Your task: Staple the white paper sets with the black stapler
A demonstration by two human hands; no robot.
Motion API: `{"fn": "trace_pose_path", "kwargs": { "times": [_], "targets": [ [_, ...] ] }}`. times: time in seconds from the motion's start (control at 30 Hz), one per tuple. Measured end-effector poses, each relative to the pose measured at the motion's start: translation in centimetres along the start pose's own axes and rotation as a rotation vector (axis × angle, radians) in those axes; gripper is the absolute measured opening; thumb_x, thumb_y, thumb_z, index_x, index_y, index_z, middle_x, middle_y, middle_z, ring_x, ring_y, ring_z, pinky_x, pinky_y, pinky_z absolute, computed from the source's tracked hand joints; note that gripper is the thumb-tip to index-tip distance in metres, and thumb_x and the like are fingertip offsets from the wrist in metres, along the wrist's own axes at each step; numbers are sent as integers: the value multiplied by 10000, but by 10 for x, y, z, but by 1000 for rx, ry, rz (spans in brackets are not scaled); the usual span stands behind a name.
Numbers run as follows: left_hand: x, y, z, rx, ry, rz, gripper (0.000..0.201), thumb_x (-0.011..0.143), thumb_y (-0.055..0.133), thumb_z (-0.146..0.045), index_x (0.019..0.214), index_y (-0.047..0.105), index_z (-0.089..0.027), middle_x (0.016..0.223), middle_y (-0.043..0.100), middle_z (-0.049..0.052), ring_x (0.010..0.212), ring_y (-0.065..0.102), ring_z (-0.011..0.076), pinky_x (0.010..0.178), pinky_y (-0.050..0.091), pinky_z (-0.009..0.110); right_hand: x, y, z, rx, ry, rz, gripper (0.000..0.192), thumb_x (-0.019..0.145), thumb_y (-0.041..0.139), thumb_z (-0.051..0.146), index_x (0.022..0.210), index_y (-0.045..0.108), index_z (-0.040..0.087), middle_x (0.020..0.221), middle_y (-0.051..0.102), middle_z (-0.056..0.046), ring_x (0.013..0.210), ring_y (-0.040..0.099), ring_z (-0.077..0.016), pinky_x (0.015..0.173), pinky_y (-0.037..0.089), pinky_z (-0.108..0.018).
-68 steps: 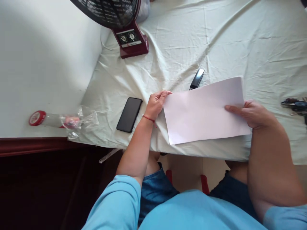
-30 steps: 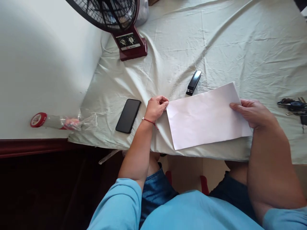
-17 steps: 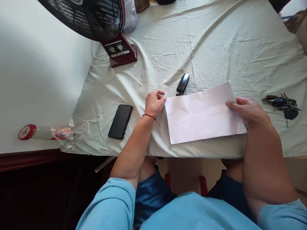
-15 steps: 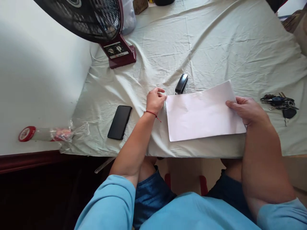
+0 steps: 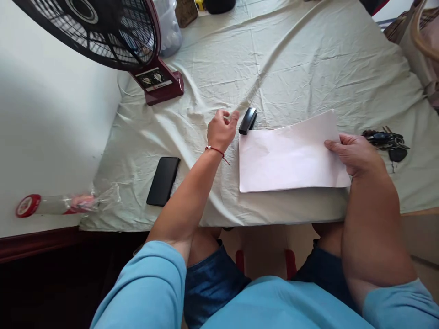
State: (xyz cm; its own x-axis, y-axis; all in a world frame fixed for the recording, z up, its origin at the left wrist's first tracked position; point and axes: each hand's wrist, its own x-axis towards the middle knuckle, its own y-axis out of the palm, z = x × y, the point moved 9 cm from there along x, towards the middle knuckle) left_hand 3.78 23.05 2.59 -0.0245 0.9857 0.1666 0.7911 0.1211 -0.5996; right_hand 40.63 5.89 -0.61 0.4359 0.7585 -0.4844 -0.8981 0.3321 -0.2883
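Near the table's front edge, on the wrinkled cloth [image 5: 302,59], lies the folded paper [image 5: 288,157], flat and squared up. R hand [image 5: 353,153] pins its right end, thumb on top w/ fingers closed over the edge. L hand [image 5: 221,130] is off the sheet, loosely open, holding nothing, index finger stretched toward the black stapler [image 5: 247,120] just beside it, not touching as far as I can tell. Stapler sits at the paper's far-left corner. Judging by this: folding looks done, stapler not picked up, no staple visible in the sheet. Phone [image 5: 163,181], keys [image 5: 386,139], fan [image 5: 113,36] lie apart.
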Motion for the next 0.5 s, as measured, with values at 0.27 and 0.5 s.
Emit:
{"fn": "trace_pose_path", "kwargs": {
  "times": [0.27, 0.5],
  "targets": [
    [0, 4, -26, 384, -43, 185, 251, 821, 742, -261, 605, 616, -235, 738, 616, 107, 942, 676, 355, 992, 515, 505, 4, 7, -4, 6, -34, 71, 285, 894, 597, 249, 1154, 699, 192, 934, 705, -2, 611, 604, -56, 551, 481, -138],
    [-7, -3, -44, 505, -26, 217, 488, 993, 634, -619, 1159, 746, -174, 1161, 799, 184, 1121, 729, 358, 988, 561, 454, 4, 12, -11, 9, -25, 92, 308, 887, 619, 286, 1177, 687, 206, 943, 706, -5, 625, 632, -87, 535, 500, -172]
  ]
}}
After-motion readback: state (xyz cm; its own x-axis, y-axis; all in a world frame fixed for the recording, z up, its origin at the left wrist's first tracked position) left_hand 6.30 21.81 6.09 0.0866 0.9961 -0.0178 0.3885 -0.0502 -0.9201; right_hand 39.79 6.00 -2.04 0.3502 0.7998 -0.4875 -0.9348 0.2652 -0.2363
